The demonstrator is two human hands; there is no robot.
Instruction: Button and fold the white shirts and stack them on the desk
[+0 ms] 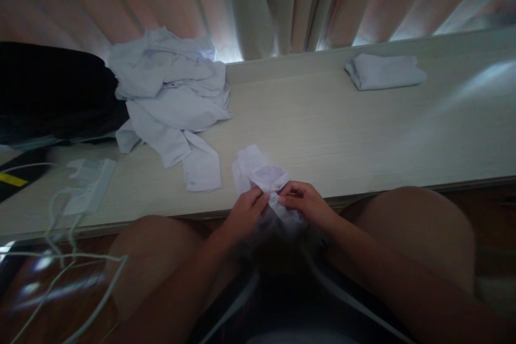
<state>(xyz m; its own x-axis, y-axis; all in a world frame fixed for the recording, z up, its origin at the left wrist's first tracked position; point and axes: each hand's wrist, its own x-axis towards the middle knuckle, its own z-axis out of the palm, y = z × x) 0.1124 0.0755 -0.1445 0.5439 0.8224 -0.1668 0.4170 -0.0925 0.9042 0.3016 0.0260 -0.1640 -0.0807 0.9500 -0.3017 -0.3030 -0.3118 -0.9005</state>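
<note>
A bunched white shirt (252,164) lies over the front edge of the pale table, and part of it hangs down toward my lap. My left hand (249,208) pinches its fabric from the left, thumb and fingers closed. From the right, my right hand (308,201) grips the same cloth between thumb and curled fingers, close to the left hand. Between the two hands, a small folded bit of the cloth sticks up. The shirt's lower part is dim and blurred.
At the back left is a heap of white shirts (173,86), sleeves trailing forward, beside a black bag-like bundle (52,91). A folded white cloth (385,71) rests at the back right. A white power strip (91,185) with cables sits front left. Curtains (258,5) hang behind the table (306,118).
</note>
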